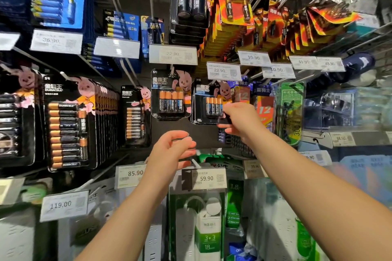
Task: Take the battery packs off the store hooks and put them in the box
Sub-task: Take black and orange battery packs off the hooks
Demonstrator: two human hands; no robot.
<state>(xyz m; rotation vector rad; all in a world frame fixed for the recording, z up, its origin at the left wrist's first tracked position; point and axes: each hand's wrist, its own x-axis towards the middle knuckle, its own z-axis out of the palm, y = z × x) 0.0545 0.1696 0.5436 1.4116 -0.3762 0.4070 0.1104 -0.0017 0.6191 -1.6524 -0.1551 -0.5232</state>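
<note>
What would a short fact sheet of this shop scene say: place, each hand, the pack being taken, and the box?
place: store wall of hooks with hanging battery packs and price tags
right hand: grips the lower right edge of a four-cell Duracell pack, which hangs under a 22.90 price tag
left hand: raised, fingers loosely curled, holding nothing
box: not in view

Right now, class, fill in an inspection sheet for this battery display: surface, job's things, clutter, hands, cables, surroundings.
Surface: dark hook wall.
Job's things: four-cell battery pack on its hook; box not in view.
Clutter: price tags such as 22.90; neighbouring battery pack.
Hands: right hand pinches the four-cell pack's lower right corner; left hand loosely curled, holding nothing.
Cables: nothing seen.
Surroundings: white power strips hang below.
</note>
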